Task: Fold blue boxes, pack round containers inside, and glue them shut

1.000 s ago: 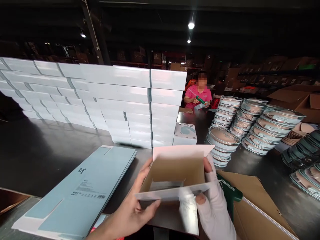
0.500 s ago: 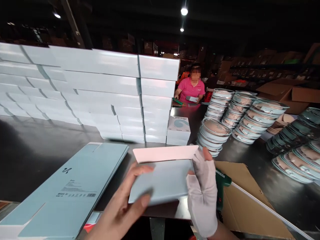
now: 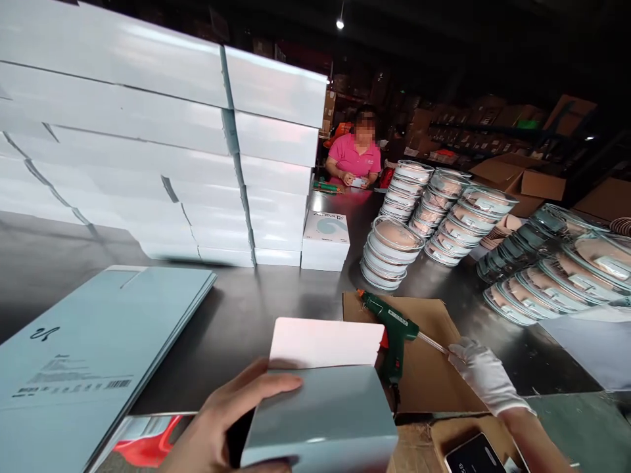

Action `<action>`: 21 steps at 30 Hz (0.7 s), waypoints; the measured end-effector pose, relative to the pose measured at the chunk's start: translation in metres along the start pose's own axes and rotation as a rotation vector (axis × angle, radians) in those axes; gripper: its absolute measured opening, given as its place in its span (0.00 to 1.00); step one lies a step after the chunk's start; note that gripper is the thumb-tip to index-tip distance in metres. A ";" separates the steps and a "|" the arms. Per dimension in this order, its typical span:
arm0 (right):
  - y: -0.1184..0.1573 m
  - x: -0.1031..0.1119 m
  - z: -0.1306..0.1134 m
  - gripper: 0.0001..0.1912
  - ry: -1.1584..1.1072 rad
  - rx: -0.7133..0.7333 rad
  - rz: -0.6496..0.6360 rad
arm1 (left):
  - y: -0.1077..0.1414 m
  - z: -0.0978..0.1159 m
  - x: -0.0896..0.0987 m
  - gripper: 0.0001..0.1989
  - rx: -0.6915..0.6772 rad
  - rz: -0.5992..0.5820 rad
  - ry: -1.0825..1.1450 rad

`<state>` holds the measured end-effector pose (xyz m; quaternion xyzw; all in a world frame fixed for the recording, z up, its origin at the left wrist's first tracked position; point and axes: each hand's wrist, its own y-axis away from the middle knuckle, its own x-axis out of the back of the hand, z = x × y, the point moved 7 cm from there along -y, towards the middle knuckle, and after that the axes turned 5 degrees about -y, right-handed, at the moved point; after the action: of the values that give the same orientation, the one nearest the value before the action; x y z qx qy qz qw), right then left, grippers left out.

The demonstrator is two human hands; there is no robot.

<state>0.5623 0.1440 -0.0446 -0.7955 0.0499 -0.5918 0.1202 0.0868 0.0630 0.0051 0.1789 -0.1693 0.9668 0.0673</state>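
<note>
The left hand [image 3: 236, 420] clamps its fingers on one pale-blue cardboard box [image 3: 320, 407], near the dark metal table [image 3: 246, 315]'s edge; the white-gloved right hand [image 3: 486, 374] pinches one green plastic glue gun [image 3: 394, 320]'s translucent rod [image 3: 432, 341]. Four round-container stacks [image 3: 392, 253] stand beyond.

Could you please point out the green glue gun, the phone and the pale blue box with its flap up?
Green glue gun [image 3: 396, 355]: head view, on its handle.
Phone [image 3: 472, 454]: head view, on its dark screen.
Pale blue box [image 3: 323, 401]: head view, on the panel below the raised flap.
</note>
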 end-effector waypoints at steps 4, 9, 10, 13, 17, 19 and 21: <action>-0.008 -0.012 -0.001 0.12 0.039 -0.077 -0.072 | -0.005 -0.031 -0.012 0.21 0.135 -0.101 0.073; -0.002 0.000 -0.015 0.14 0.068 -0.308 -0.060 | 0.010 -0.055 -0.010 0.23 0.171 -0.069 0.044; 0.001 -0.002 -0.023 0.17 0.060 -0.366 -0.052 | 0.013 -0.058 -0.010 0.24 0.175 -0.065 0.030; 0.004 -0.036 -0.054 0.15 -0.083 -0.505 -0.208 | 0.020 -0.063 -0.013 0.29 0.204 -0.082 -0.008; 0.002 -0.090 -0.085 0.17 -0.328 -0.710 -0.519 | 0.031 -0.072 -0.015 0.33 0.277 -0.130 -0.110; 0.001 -0.098 -0.089 0.17 -0.406 -0.795 -0.572 | 0.037 -0.076 -0.013 0.33 0.283 -0.121 -0.140; 0.003 -0.095 -0.091 0.16 -0.462 -0.833 -0.579 | 0.042 -0.079 -0.010 0.32 0.284 -0.085 -0.147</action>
<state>0.4476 0.1502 -0.1094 -0.8661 0.0314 -0.3410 -0.3642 0.0626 0.0505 -0.0809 0.2636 -0.0276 0.9617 0.0694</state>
